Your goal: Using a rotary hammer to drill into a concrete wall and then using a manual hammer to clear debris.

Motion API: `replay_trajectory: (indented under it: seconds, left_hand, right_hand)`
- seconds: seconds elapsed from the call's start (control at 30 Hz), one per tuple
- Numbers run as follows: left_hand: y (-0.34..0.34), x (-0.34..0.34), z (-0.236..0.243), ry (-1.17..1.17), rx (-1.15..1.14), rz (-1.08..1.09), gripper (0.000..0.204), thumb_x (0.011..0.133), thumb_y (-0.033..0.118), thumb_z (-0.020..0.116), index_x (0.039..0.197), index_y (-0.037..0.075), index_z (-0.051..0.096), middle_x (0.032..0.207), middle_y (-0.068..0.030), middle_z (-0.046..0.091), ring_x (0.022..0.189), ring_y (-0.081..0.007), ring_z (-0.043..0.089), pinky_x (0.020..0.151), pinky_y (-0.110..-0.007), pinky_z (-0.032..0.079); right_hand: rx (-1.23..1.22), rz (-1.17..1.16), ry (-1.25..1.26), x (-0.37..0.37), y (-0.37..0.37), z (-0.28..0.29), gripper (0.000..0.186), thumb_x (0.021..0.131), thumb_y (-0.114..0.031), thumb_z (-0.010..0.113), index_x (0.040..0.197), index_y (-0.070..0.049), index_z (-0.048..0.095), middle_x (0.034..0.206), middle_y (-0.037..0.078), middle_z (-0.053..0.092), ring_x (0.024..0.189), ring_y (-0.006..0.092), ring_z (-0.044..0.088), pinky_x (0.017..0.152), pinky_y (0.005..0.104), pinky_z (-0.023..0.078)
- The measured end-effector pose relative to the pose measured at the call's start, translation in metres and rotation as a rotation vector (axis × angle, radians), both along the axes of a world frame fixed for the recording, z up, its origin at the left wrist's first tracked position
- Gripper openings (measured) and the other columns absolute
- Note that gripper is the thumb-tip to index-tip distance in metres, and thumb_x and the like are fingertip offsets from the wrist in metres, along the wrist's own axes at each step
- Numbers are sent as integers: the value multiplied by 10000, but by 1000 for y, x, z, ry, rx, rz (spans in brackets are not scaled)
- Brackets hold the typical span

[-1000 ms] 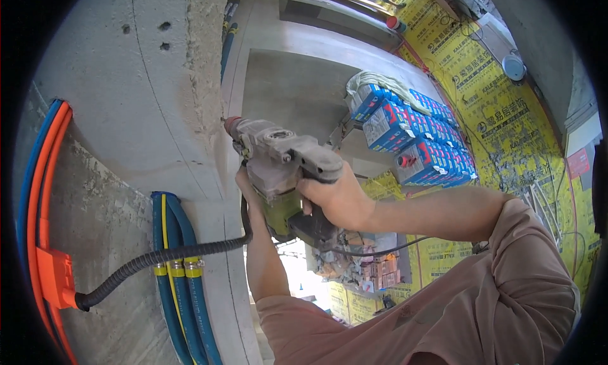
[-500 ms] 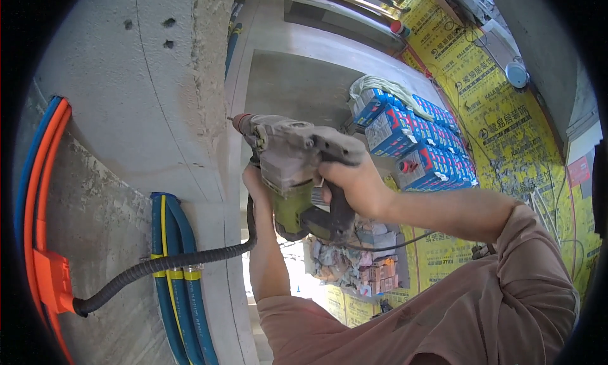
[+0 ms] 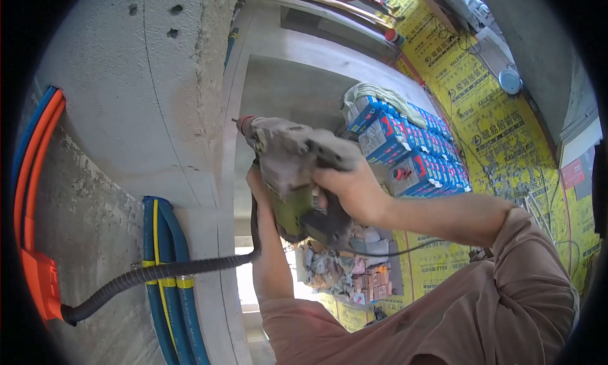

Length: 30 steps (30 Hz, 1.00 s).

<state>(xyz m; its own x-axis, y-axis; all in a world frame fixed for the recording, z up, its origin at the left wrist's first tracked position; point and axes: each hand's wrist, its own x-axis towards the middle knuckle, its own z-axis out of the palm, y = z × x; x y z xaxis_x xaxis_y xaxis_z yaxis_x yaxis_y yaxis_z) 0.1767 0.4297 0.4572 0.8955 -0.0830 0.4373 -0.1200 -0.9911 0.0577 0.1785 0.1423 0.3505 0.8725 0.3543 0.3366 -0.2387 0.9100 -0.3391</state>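
Drill [image 3: 288, 175] up front, long axis approx L–R, bit [image 3: 235, 120] pointing L nr concrete edge [image 3: 206, 93]; R hand [image 3: 354, 191] wrapped round rear handle [image 3: 335, 213], L hand [image 3: 258, 184] nearer bit end but mostly hidden behind drill body, so can't tell its grip.

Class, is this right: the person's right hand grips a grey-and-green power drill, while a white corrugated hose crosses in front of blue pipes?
The corrugated hose is black, not white, as the head view shows; the right hand does grip the power drill.
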Motion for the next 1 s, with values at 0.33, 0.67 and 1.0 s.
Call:
replay_trajectory:
  seconds: [0.33, 0.67, 1.0]
  left_hand:
    - [-14, -1, 19, -29, 231, -99, 266, 937, 180, 590, 1105, -16, 656, 1019, -98, 714, 880, -242, 703, 819, -362, 556]
    - [-51, -17, -9, -70, -280, 9, 247, 866, 146, 669, 1055, -12, 670, 939, -120, 733, 870, -187, 686, 798, -325, 521]
    - [-166, -84, -38, -11, -158, 365, 239, 792, 122, 747, 943, -49, 674, 855, -196, 716, 805, -286, 696, 749, -347, 509]
  right_hand:
    - [-58, 40, -48, -35, -13, 2, 178, 862, -106, 602, 979, 25, 580, 708, 61, 608, 586, 130, 589, 580, 309, 480]
    - [70, 117, 49, -52, -50, -22, 368, 849, -53, 617, 1204, 11, 544, 879, 57, 634, 624, 117, 604, 597, 284, 494]
    - [-122, 262, 253, -54, -136, -77, 413, 790, -161, 660, 1167, -25, 564, 886, 118, 607, 655, 197, 591, 594, 311, 518]
